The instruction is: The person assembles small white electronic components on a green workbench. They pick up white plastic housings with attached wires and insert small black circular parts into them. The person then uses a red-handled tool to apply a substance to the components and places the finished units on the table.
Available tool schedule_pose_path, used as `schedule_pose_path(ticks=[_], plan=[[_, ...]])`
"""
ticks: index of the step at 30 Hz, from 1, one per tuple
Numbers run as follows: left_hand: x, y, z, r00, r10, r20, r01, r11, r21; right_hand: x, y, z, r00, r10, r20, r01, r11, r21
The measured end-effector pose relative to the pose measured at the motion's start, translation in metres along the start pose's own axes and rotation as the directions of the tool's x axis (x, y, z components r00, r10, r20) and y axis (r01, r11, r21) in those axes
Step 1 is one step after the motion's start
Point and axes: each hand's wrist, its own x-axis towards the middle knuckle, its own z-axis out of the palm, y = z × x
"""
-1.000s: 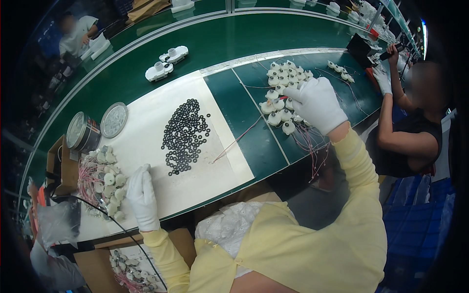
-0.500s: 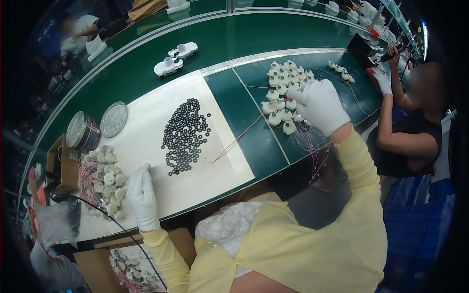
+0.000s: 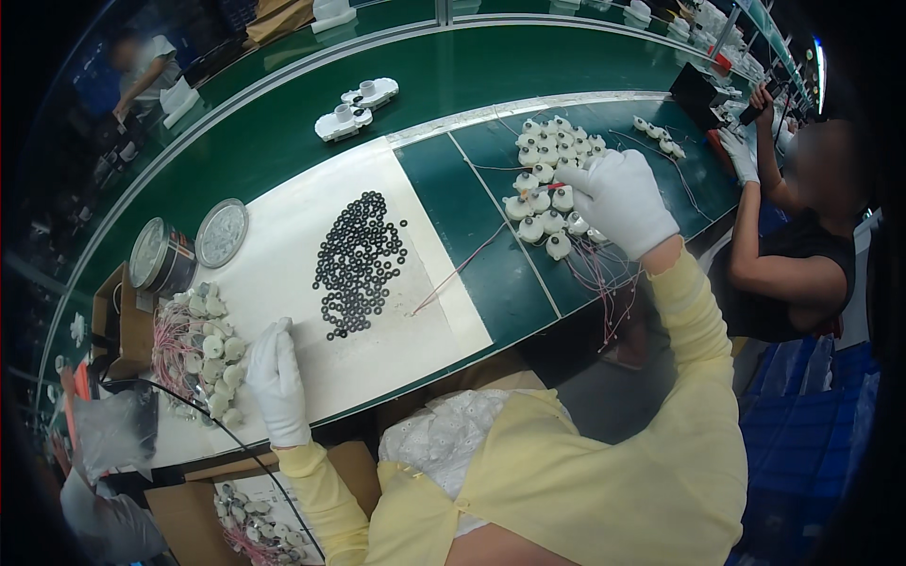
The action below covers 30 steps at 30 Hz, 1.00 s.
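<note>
My right hand [image 3: 623, 203], in a white glove, is closed around a thin red tool [image 3: 556, 186]; most of the tool is hidden in the fingers. Its tip reaches over a cluster of small cream-coloured motors [image 3: 557, 141] with dark round tops, set close together on the green mat. Pink wires [image 3: 604, 283] trail from them toward the table's near edge. My left hand [image 3: 276, 377], also gloved, rests on the white board with fingers bunched together; whatever they may hold is hidden. Right beside it lies a pile of similar motors [image 3: 215, 349] with pink wires.
Many black rings [image 3: 359, 264] lie spread on the white board [image 3: 434, 283]. A tin [image 3: 162, 255] and its round lid [image 3: 222, 233] stand at the left. White housings [image 3: 343, 123] sit on the green belt [image 3: 528, 66]. A co-worker [image 3: 793, 226] sits at the right.
The white housings on the belt have moved to the right. My right hand has shifted very slightly over the motors; my left hand stays in place.
</note>
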Motion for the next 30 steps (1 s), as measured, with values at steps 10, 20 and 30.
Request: schedule_pose_path(ticks=[10, 20, 30], plan=[[0.000, -0.001, 0.001, 1.000, -0.013, 0.000, 0.013, 1.000, -0.028, -0.002, -0.001, 0.000, 0.998, 0.017, 0.065, -0.023, 0.996, 0.086], [0.000, -0.002, 0.001, 1.000, -0.011, -0.006, 0.010, 0.999, -0.031, -0.010, 0.006, -0.008, 0.999, 0.055, -0.001, -0.054, 0.992, 0.118], [0.000, -0.002, 0.002, 1.000, -0.001, -0.006, 0.000, 1.000, -0.027, -0.012, 0.002, -0.002, 0.996, 0.081, -0.047, -0.073, 0.983, 0.166]])
